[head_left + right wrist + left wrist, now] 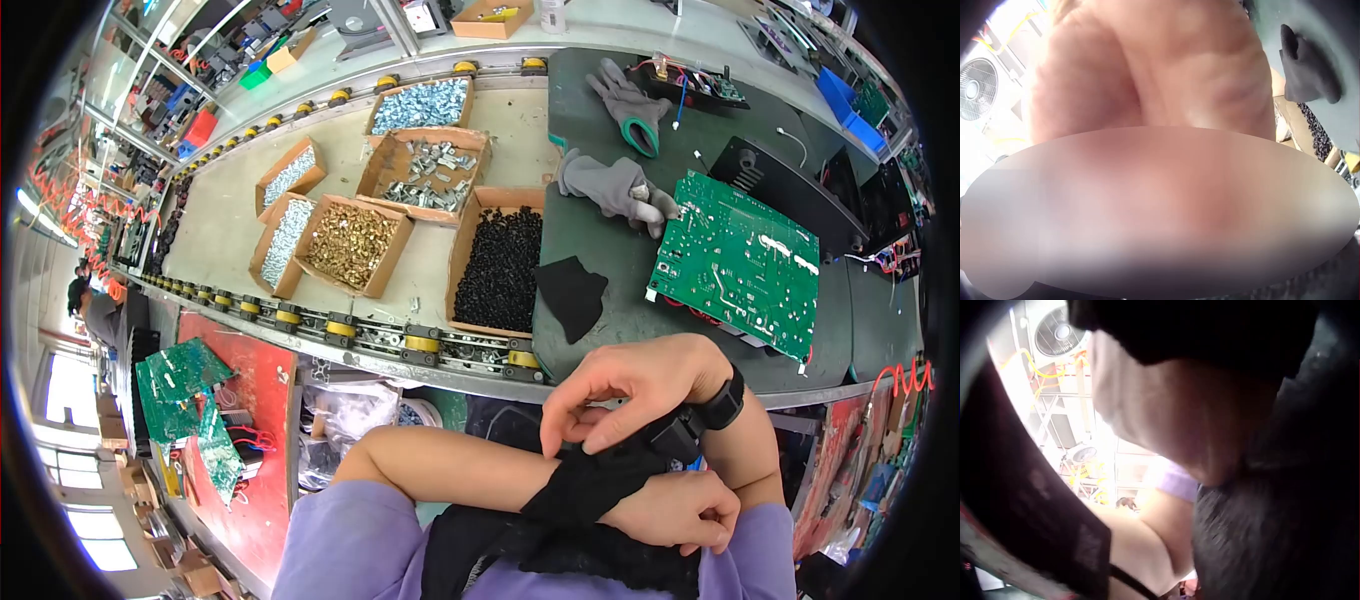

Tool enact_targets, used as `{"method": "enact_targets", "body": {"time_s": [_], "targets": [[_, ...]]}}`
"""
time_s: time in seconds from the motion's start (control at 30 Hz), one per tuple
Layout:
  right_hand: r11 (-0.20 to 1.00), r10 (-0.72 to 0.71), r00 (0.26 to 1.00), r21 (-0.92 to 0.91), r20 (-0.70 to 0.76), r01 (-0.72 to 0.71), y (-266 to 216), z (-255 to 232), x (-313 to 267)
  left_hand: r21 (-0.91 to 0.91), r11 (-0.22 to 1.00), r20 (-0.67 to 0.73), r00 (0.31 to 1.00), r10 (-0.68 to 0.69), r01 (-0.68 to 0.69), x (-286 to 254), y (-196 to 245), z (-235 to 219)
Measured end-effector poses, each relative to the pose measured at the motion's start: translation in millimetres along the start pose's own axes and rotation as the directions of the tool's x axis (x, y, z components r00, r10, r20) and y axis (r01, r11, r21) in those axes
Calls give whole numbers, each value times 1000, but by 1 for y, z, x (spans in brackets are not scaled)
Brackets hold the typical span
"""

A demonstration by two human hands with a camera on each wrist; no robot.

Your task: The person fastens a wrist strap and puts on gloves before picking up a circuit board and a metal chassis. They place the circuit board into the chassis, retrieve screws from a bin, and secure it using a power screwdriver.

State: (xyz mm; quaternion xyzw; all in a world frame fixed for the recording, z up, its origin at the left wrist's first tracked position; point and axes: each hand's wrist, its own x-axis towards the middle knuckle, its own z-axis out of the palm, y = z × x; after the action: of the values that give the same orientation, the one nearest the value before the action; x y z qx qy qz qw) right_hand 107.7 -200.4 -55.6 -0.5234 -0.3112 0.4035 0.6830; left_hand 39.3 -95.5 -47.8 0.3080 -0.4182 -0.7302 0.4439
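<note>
In the head view, my left forearm lies across my body, with a black cloth wrap (578,492) around its wrist. My right hand (640,385) reaches over it, thumb and fingertips pinching at the wrap's upper edge. Beyond the wrap, my left hand (675,510) hangs loosely curled and holds nothing. A black strap (724,400) circles my right wrist, beside a small black camera (675,438). The left wrist view is mostly dark fabric (1235,544) and skin close up; in the right wrist view my right hand (1160,69) fills the upper part, with blur below.
A green circuit board (740,260), grey gloves (615,190) and a black cloth piece (572,298) lie on the dark mat. Cardboard boxes of small parts stand left, including black ones (497,270) and brass ones (352,245). A roller rail (340,328) edges the bench.
</note>
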Motion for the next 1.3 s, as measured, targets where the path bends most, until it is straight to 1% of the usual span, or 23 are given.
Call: {"method": "enact_targets", "body": {"time_s": [0.03,0.2,0.27,0.4,0.47,0.5,0.57,0.6,0.67,0.7,0.77,0.8,0.87,0.93,1.0,1.03,1.07,1.1,1.13,1.17,1.23,1.27,1.3], "targets": [[996,-9,996,-90,83,17,1,-2,-1,23,1000,-26,1000,4,-3,-2,3,1],[963,-40,999,-266,36,48,-1,3,1,28,999,-43,999,31,-30,-1,3,2],[990,-132,990,-59,-46,130,0,5,2,9,1000,-47,999,10,-10,-1,4,1],[992,-124,992,-37,-24,123,8,4,2,20,1000,-51,999,-13,14,0,-2,3],[983,-76,997,169,-12,77,9,6,0,-20,1000,-56,998,10,-12,-3,-3,1],[983,-74,997,170,-14,76,7,6,-1,-21,1000,-54,998,11,-12,-4,-2,1],[997,13,1000,-73,-10,-14,0,5,-4,0,1000,-80,997,7,-7,-7,1,0],[997,14,1000,-72,-11,-14,-1,5,-3,-1,1000,-80,997,7,-7,-6,0,0],[958,-32,991,-285,-130,-6,-2,9,1,4,999,-24,999,35,-35,-5,-3,-3],[959,-33,991,-285,-128,-5,-2,11,4,4,999,-26,999,34,-34,-4,-2,-3],[884,-57,950,-458,-307,-95,0,20,11,66,996,-30,997,66,-64,-2,3,-6],[879,-81,919,-463,-385,-116,2,23,11,67,996,-31,997,67,-65,-3,6,-9],[894,-55,902,-424,-428,-146,9,24,7,68,994,-57,994,89,-85,-8,15,-17],[906,-33,883,-387,-468,-171,8,25,0,83,984,-160,973,167,-155,-15,30,-30],[994,68,856,-42,-513,-104,-2,27,-9,92,978,-211,957,201,-186,-22,50,-44],[993,63,858,-50,-510,-103,-9,26,-6,58,977,-222,951,215,-207,-26,63,-48],[962,138,846,-134,-515,-238,-18,24,0,25,973,-232,946,227,-227,-28,70,-49],[905,208,823,-215,-529,-367,-23,23,3,92,900,-290,854,433,-425,-24,68,-51],[904,198,824,-225,-531,-363,-18,22,3,57,898,-329,841,430,-437,-29,79,-56],[962,104,807,-148,-581,-230,-5,20,3,25,894,-367,828,425,-448,-37,95,-65],[997,-64,730,-19,-680,70,25,13,1,198,834,-499,680,538,-515,-51,113,-90],[974,-134,674,30,-726,226,28,9,-1,223,769,-575,556,600,-599,-57,118,-104],[983,-121,594,-13,-795,182,12,10,-7,256,693,-640,419,644,-674,-63,122,-119]]}}
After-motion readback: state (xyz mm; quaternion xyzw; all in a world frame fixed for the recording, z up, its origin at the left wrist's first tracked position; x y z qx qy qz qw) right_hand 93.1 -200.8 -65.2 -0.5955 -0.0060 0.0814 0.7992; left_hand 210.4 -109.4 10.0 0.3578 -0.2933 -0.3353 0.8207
